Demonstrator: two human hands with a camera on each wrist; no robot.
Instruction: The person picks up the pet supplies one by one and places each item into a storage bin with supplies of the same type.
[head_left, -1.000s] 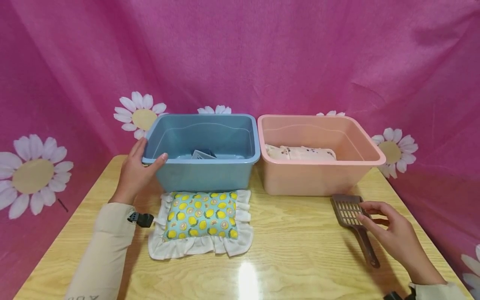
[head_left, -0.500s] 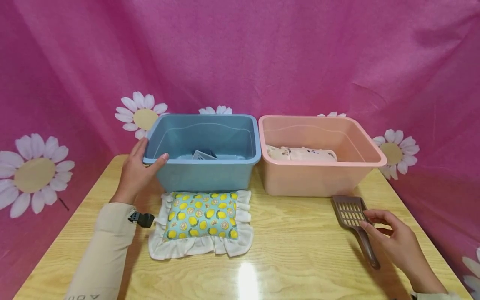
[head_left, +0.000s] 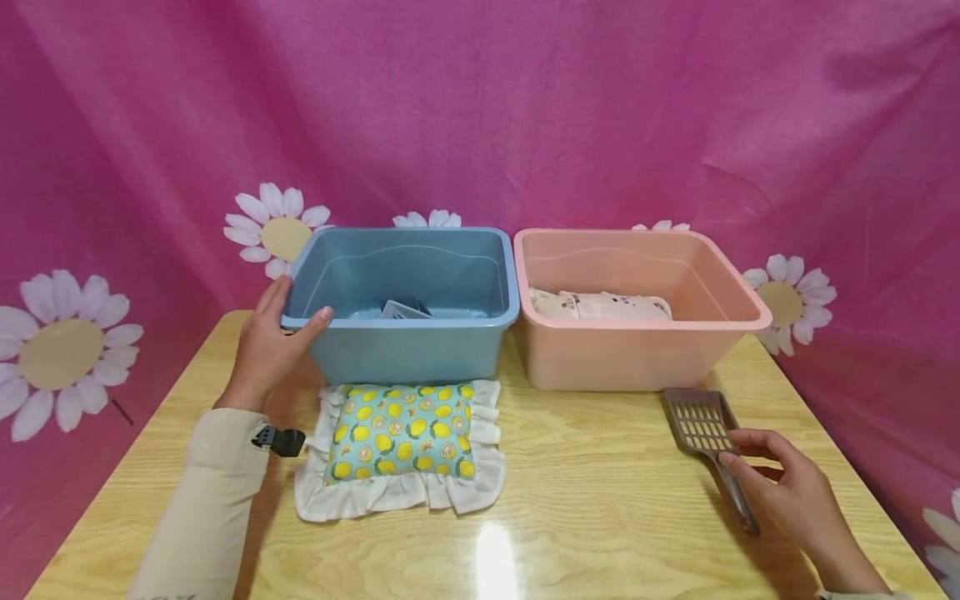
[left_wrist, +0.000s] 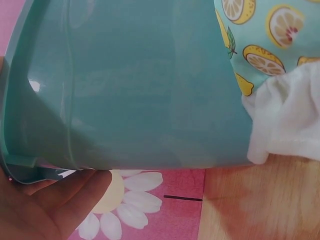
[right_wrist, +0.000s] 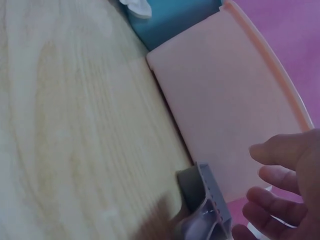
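Note:
My left hand (head_left: 273, 346) holds the front left corner of the blue plastic bin (head_left: 405, 354), thumb at the front rim and fingers along the left side. In the left wrist view the fingers (left_wrist: 75, 200) reach past the rim. A brown slotted litter scoop (head_left: 701, 425) lies on the table at the right. Over the scoop's neck and right edge hovers my right hand (head_left: 795, 492), thumb and forefinger apart. The right wrist view shows a gap between those fingers (right_wrist: 275, 150) and the scoop (right_wrist: 205, 200). A lemon-print pillow (head_left: 405, 433) with white ruffles lies before the blue bin.
Beside the blue bin stands a pink bin (head_left: 615, 358) with a cream patterned cloth item (head_left: 607, 307) inside. A small grey-and-dark object (head_left: 405, 310) lies in the blue bin. Behind the wooden table (head_left: 585, 500) hangs a pink daisy curtain (head_left: 480, 108).
My right hand has moved slightly down and towards me, from the scoop's slotted head to near its neck. The left hand stays at the blue bin.

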